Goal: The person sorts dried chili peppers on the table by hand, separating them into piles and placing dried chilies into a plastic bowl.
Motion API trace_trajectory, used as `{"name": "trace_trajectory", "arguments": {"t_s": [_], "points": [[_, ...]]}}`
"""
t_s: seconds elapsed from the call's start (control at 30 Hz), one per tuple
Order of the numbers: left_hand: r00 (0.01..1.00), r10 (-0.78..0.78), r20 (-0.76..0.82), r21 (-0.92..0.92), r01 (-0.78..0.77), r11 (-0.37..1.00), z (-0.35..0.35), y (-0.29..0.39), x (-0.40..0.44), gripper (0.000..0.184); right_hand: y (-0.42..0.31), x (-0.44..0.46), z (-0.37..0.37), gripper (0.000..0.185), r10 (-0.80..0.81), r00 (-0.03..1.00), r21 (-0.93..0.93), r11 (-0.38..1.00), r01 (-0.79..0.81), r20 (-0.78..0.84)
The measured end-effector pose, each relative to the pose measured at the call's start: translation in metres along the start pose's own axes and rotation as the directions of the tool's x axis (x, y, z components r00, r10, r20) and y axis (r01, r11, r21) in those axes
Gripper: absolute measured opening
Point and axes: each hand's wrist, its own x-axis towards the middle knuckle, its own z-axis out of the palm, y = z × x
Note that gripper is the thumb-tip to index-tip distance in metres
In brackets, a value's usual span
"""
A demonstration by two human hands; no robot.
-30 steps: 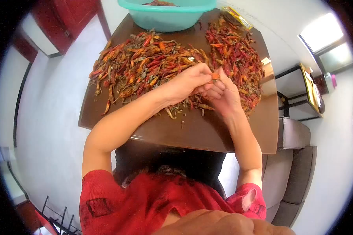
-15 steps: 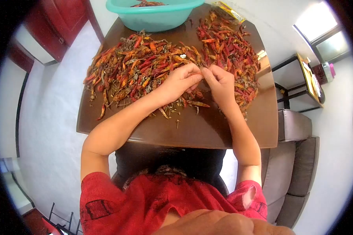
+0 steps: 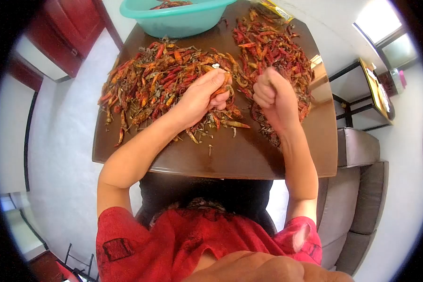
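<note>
My left hand is closed around a dried chili pepper, whose orange-red side shows past the fingers. It hovers over the right edge of a wide pile of dried chilies mixed with grey-brown stems and leaves. My right hand is curled into a fist over the lower part of a second, redder chili pile; whatever its fingers hold, if anything, is hidden. A gap separates the two hands. One loose chili lies on the table just below them.
A turquoise basin with some chilies in it stands at the table's far left. A yellow packet lies at the far right edge. The brown table ends close to my body. A grey sofa is on the right.
My hands were together at the fingertips and are now apart. The left has moved slightly left, and the right has moved right over the redder pile and curled up.
</note>
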Motion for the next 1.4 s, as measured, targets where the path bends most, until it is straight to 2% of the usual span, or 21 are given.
{"name": "trace_trajectory", "arguments": {"t_s": [0.03,0.1,0.17,0.23,0.27,0.37,0.57,0.67,0.77,0.8,0.83,0.87,0.9,0.93,0.97,1.03,1.07,1.13,1.17,1.23,1.4], "points": [[1.0,-0.003,0.0,0.003,0.003,1.0,0.002,-0.001,-0.001,0.029,0.001,-0.001,0.003,0.025,-0.001,1.0,0.004,1.0,0.001,-0.001],[0.994,0.042,-0.098,0.07,-0.036,0.997,0.008,-0.002,-0.002,0.028,0.004,-0.004,0.014,0.018,0.027,0.992,-0.413,0.907,-0.076,-0.122],[0.993,0.054,-0.109,0.114,-0.041,0.993,0.008,-0.003,-0.002,0.027,0.011,-0.005,0.008,0.02,0.06,0.996,-0.431,0.898,-0.085,-0.071],[0.991,0.068,-0.118,0.159,-0.049,0.986,0.009,-0.003,-0.003,0.026,0.018,-0.004,0.009,0.019,0.08,0.991,-0.594,0.804,-0.002,0.104],[0.99,0.077,-0.122,0.224,-0.048,0.974,0.01,-0.002,-0.004,0.025,0.024,-0.005,0.013,0.02,-0.007,0.984,-0.549,0.829,0.105,0.176],[0.99,0.072,-0.12,0.303,-0.033,0.953,0.007,-0.002,-0.005,0.021,0.034,-0.004,0.013,0.02,-0.12,0.976,-0.611,0.764,0.208,0.182],[0.996,0.043,-0.072,0.416,-0.009,0.909,-0.011,-0.001,0.002,0.009,0.03,-0.006,0.006,0.021,-0.208,0.975,-0.799,0.571,0.186,0.078],[0.996,-0.023,-0.084,0.393,0.054,0.918,0.003,0.01,-0.002,0.012,0.033,-0.006,0.006,0.019,-0.25,0.965,-0.814,0.543,0.207,0.08],[0.999,-0.034,0.034,0.547,0.01,0.837,0.004,0.011,-0.003,0.017,0.037,-0.003,-0.003,0.014,-0.269,0.955,-0.783,0.564,0.264,0.128],[0.995,-0.055,0.086,0.543,0.0,0.84,0.001,0.012,-0.004,0.019,0.031,-0.003,-0.003,0.013,-0.214,0.965,-0.689,0.678,0.256,0.148],[0.988,-0.076,0.136,0.538,-0.009,0.843,0.001,0.012,-0.005,0.022,0.022,-0.003,-0.008,0.012,-0.046,0.997,-0.414,0.908,0.066,0.058],[0.988,-0.055,0.147,0.48,-0.022,0.877,0.004,0.011,-0.005,0.022,0.013,-0.003,-0.013,0.013,0.123,0.992,-0.068,0.99,-0.125,-0.033],[0.988,-0.056,0.144,0.479,-0.02,0.877,0.006,0.01,-0.004,0.022,0.001,0.001,-0.018,0.018,-0.018,0.996,-0.059,0.998,0.013,-0.083],[0.996,-0.036,0.077,0.352,0.006,0.936,0.008,0.009,-0.004,0.023,-0.011,0.005,-0.026,0.023,-0.122,0.97,-0.078,0.991,0.108,-0.209],[1.0,-0.025,0.01,0.217,0.022,0.976,0.009,0.009,-0.004,0.025,-0.021,0.008,-0.044,0.021,-0.194,0.949,-0.237,0.962,0.135,-0.25],[0.999,-0.045,-0.029,0.177,0.05,0.983,0.006,0.009,-0.003,0.027,-0.024,0.015,-0.058,0.024,-0.447,0.865,-0.787,0.608,0.107,-0.229],[0.995,-0.073,-0.069,0.122,0.081,0.989,0.005,0.009,-0.003,0.028,-0.02,0.015,-0.063,0.024,-0.449,0.864,-0.786,0.608,0.11,-0.227],[0.99,-0.094,-0.103,0.034,0.098,0.995,0.006,0.01,-0.003,0.025,-0.014,0.013,-0.056,0.03,-0.422,0.888,-0.979,0.0,-0.204,-0.185],[0.99,-0.092,-0.105,0.034,0.096,0.995,0.006,0.011,-0.003,0.025,-0.011,0.012,-0.054,0.03,-0.421,0.888,-0.979,-0.001,-0.202,-0.183],[0.991,-0.086,-0.101,0.081,0.095,0.992,0.005,0.012,-0.003,0.018,-0.004,0.011,-0.051,0.033,-0.304,0.93,-0.942,-0.195,-0.274,-0.208],[0.986,-0.125,-0.11,0.072,0.133,0.988,0.001,0.007,-0.002,0.015,-0.005,0.011,-0.051,0.029,-0.291,0.935,-0.913,-0.289,-0.289,-0.204]]}}
